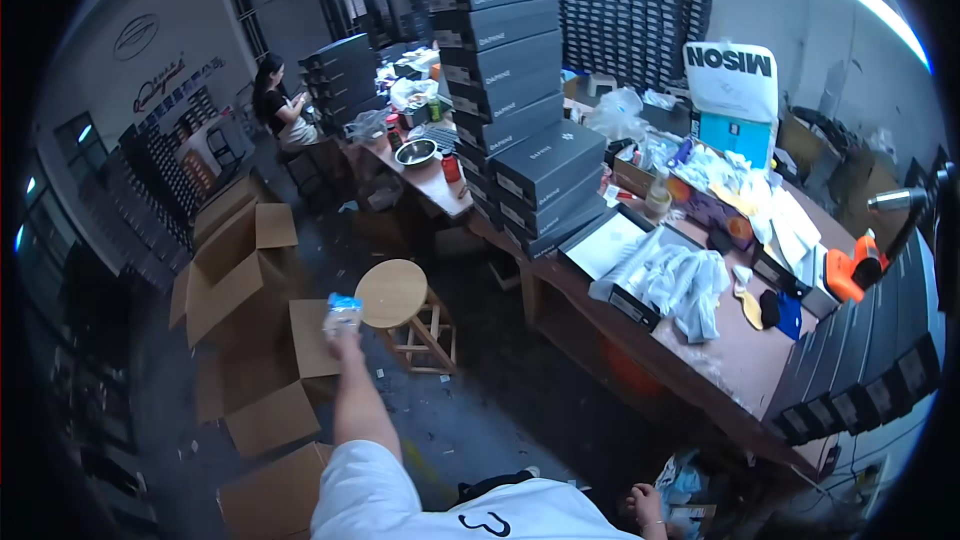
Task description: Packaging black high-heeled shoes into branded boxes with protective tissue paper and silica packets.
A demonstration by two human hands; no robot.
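Note:
My left arm reaches forward, away from the table. At its end my left hand [343,337] is closed round a small blue-and-white packet [345,304], just left of a round wooden stool [392,293] and above the open cartons. What the packet contains does not show. Low in the picture, by my right side, is my right hand [644,505] with its fingers curled in. Whether anything is inside them is hidden. Close to it, under the table edge, lie pale plastic wrappings [684,481].
Large open cardboard boxes [235,285] stand on the left. At right a long table [640,340] carries tall stacks of dark shoeboxes [500,60], an open box with white tissue paper [665,275] and an orange tape dispenser [848,275]. Farther back a person [285,110] sits by another table.

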